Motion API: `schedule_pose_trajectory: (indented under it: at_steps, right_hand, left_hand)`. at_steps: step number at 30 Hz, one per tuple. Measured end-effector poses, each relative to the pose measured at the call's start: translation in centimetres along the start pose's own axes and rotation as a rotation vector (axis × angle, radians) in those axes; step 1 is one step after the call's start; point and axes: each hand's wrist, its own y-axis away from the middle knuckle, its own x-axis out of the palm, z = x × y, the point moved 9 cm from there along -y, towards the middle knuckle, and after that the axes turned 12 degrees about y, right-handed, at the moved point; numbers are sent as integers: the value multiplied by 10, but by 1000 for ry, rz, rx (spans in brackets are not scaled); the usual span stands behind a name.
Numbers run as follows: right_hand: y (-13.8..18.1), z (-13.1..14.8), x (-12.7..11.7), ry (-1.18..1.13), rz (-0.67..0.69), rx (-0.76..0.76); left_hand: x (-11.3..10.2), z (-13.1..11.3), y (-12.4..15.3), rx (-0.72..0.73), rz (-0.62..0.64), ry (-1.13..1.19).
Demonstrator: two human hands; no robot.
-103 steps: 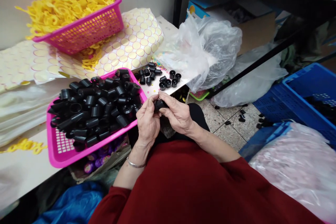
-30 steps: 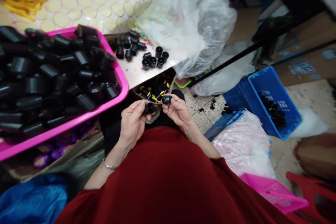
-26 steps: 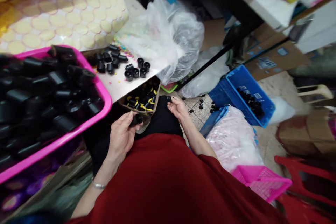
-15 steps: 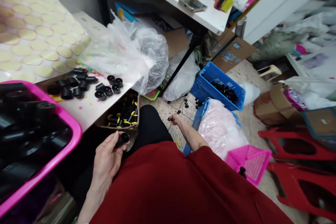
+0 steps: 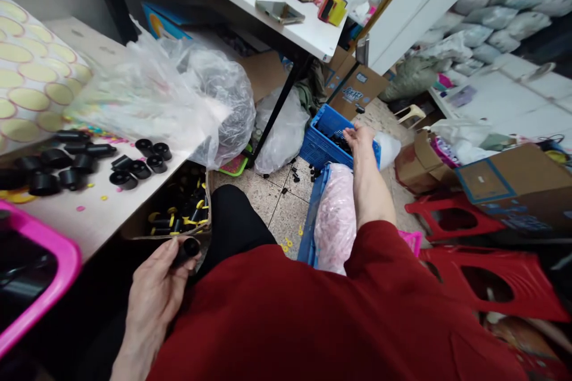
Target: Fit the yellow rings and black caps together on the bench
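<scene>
My left hand [image 5: 156, 280] is closed around a short black plastic cylinder [image 5: 186, 252], its hollow end facing up. My right hand [image 5: 360, 136] is stretched out over the blue crate [image 5: 328, 146], fingers apart and holding nothing. Just beyond the fingertips a small black piece [image 5: 360, 108] shows, apart from the hand. Black parts [image 5: 340, 143] lie inside the crate, partly hidden by the hand. On the white table at left are several black cylindrical parts [image 5: 84, 161]. Below its edge, a cardboard box [image 5: 167, 233] contains black and yellow parts.
A pink-rimmed basket [image 5: 67, 262] of black parts stands at left. Clear plastic bags [image 5: 218, 89] bulge under the table. A bag of pale pink items [image 5: 335, 214] lies beside my leg. Small black bits [image 5: 295, 175] are scattered on the floor. Red stools [image 5: 487, 274] stand at right.
My right hand has moved from low over the floor out to the blue crate and let go of a small black piece. The left hand still holds its cylinder. The view has shifted right.
</scene>
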Motion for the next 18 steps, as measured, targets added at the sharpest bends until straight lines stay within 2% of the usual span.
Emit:
schedule_pose_trajectory:
  at_steps: [2, 4, 6, 8, 10, 12, 14, 18]
  right_hand:
    - [7, -24, 16, -19, -59, 60]
    - [29, -63, 51, -30, -31, 126]
    - [63, -107, 100, -30, 92, 221]
    - [104, -146, 153, -30, 271, 321]
    - [147, -167, 200, -47, 466, 386]
    - [182, -164, 242, -54, 681, 346]
    - [204, -141, 274, -19, 833, 182]
    - [234, -64, 324, 118, 926, -316]
  left_hand:
    - [1, -1, 0, 5, 37, -9]
    - [-1, -3, 1, 18, 64, -12]
    - [-3, -6, 2, 39, 85, -10]
    - [-2, -7, 5, 53, 125, -7]
    - [2, -9, 10, 83, 178, 8]
    - [3, -16, 16, 156, 221, 26]
    - [4, -19, 20, 175, 286, -11]
    - [0, -39, 38, 281, 415, -98]
